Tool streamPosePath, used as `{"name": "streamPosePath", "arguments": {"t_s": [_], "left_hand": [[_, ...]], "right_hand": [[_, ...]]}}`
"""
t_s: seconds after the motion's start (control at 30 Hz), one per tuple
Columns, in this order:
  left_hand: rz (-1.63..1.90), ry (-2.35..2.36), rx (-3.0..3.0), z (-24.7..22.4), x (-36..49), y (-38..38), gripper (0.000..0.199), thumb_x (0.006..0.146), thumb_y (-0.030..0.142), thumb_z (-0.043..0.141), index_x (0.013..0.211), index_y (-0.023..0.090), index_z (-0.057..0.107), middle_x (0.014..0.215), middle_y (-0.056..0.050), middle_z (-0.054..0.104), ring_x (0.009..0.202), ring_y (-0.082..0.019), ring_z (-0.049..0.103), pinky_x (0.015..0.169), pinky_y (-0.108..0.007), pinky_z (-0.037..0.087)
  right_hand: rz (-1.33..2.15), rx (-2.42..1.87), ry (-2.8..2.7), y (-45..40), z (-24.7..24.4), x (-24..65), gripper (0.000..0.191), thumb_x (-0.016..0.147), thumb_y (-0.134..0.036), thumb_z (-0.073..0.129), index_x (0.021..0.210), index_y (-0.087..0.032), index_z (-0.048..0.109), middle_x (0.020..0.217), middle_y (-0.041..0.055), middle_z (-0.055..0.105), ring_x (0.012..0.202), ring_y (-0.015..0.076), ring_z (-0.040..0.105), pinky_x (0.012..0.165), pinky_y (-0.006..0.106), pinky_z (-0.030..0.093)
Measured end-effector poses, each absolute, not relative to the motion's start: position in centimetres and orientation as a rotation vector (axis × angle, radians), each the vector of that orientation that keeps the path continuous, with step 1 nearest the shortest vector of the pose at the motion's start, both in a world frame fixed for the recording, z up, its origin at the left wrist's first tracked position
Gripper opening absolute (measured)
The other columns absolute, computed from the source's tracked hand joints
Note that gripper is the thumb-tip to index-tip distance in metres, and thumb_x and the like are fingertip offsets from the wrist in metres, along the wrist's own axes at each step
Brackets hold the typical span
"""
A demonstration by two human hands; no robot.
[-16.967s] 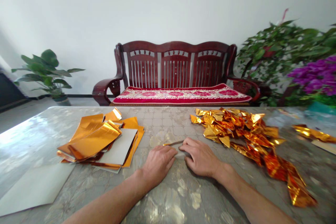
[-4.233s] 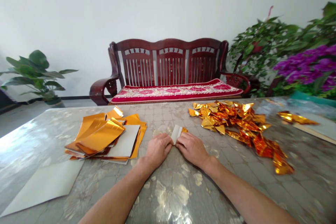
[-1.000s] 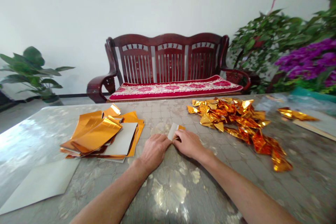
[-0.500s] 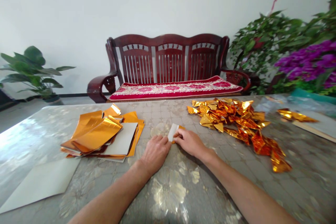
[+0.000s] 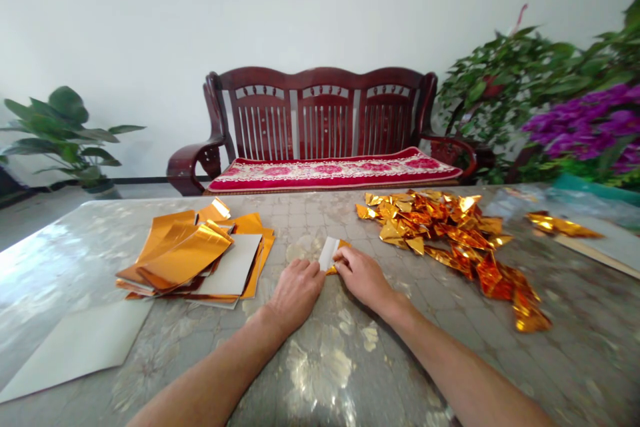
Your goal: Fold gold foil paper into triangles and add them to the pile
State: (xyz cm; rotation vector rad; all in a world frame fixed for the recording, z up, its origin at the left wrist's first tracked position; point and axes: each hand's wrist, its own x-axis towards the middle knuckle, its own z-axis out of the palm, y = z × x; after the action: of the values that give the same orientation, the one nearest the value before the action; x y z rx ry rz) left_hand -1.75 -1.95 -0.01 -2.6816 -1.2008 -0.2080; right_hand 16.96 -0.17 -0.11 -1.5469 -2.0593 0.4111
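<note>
A small folded piece of gold foil paper (image 5: 329, 253), white side mostly up, lies on the table between my hands. At its left edge my left hand (image 5: 300, 288) rests with fingers curled and pressed on the paper. My right hand (image 5: 365, 273) pinches its right side, where a gold strip shows. To the left is a loose stack of gold foil sheets (image 5: 185, 247), some with the white side up. On the right lies a heap of folded gold foil pieces (image 5: 435, 213), trailing toward me.
A pale sheet (image 5: 80, 347) lies at the table's left front. Clear plastic and a board (image 5: 615, 247) sit at the right edge. Beyond the table (image 5: 320, 373) stand a dark wooden bench (image 5: 325, 120), a potted plant (image 5: 70, 133) and purple flowers (image 5: 590, 120).
My right fingers have shifted slightly right along the paper, and a little more gold shows beside them. My left hand stays nearly still.
</note>
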Motion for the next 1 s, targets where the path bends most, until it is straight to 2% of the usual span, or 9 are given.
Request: {"name": "streamPosePath", "arguments": {"t_s": [0.17,0.33,0.63,1.0], "left_hand": [[-0.214,-1.211,-2.678,0.1,-1.7,-1.9,0.011,0.095,0.017,0.052,0.094,0.018,0.063,0.09,-0.005,0.064,0.088,-0.023,0.059,0.077,-0.036,0.044],[-0.189,-1.229,-2.675,0.4,-1.5,-2.2,0.012,0.095,0.017,0.051,0.093,0.017,0.063,0.09,-0.006,0.063,0.089,-0.023,0.059,0.077,-0.036,0.044],[-0.184,-1.239,-2.683,0.5,-1.3,-2.3,0.011,0.094,0.017,0.052,0.094,0.017,0.063,0.091,-0.007,0.063,0.09,-0.024,0.059,0.077,-0.037,0.045],[-0.184,-1.279,-2.682,0.5,-1.2,-2.5,0.01,0.094,0.017,0.053,0.094,0.017,0.063,0.091,-0.007,0.064,0.09,-0.023,0.059,0.078,-0.036,0.044]], "right_hand": [[0.436,-1.524,-2.063,0.0,-0.5,17.6,0.019,0.089,-0.023,0.054,0.102,-0.022,0.068,0.1,0.0034,0.074,0.089,0.0185,0.066,0.076,0.027,0.044],[0.428,-1.449,-2.115,0.1,-0.9,18.2,0.022,0.089,-0.019,0.052,0.105,-0.022,0.067,0.104,0.0041,0.073,0.094,0.0178,0.066,0.083,0.027,0.044],[0.339,-1.519,-2.12,-0.1,-0.5,17.6,0.023,0.088,-0.016,0.049,0.104,-0.019,0.065,0.103,0.0057,0.071,0.089,0.0168,0.064,0.078,0.026,0.043],[0.517,-1.438,-2.094,0.5,-1.0,18.8,0.03,0.08,-0.014,0.056,0.107,-0.021,0.068,0.092,0.0028,0.072,0.079,0.0163,0.063,0.073,0.026,0.043]]}}
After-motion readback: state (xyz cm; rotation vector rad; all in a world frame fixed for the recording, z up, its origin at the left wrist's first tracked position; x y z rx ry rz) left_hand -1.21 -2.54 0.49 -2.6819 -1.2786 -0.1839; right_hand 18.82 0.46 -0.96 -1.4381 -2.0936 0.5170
